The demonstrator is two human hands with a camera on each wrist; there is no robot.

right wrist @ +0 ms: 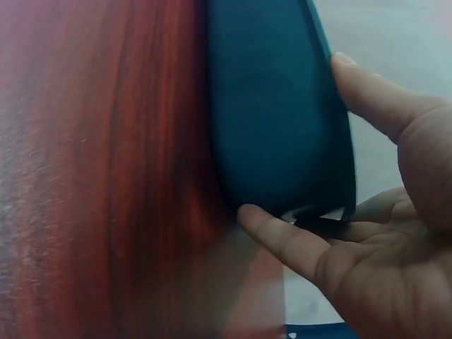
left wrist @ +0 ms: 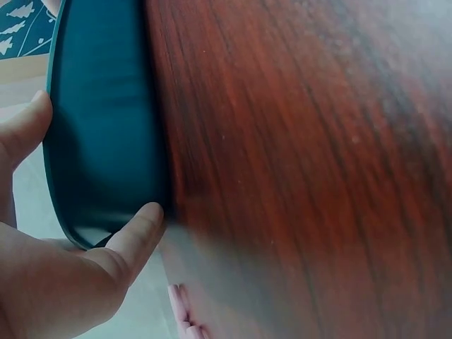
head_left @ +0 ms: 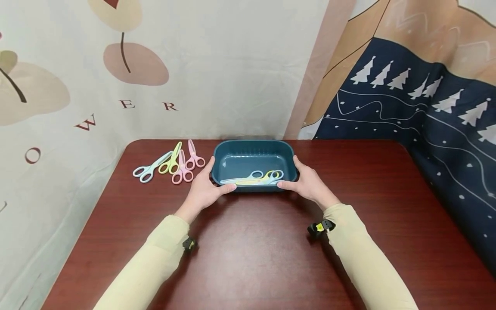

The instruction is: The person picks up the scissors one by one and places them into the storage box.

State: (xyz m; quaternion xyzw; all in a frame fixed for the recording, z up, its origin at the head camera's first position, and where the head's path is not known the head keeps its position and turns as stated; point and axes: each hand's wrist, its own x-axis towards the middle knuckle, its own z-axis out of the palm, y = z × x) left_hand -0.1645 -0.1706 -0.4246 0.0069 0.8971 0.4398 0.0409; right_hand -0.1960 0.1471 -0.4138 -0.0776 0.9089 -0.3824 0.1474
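A dark teal rectangular tub with rounded corners sits near the back edge of the table. At its left end, my left hand grips it, thumb on the front rim and fingers along the side. The right hand holds the opposite end in much the same way. Light blue scissors and yellow scissors lie along the tub's front wall inside, partly overlapping. In the left wrist view the tub's outer wall stands between thumb and fingers; the right wrist view shows the outer wall likewise.
To the left of the tub several scissors lie in a cluster: blue scissors, green scissors and pink scissors. The reddish-brown wooden table ends at a printed cloth backdrop behind.
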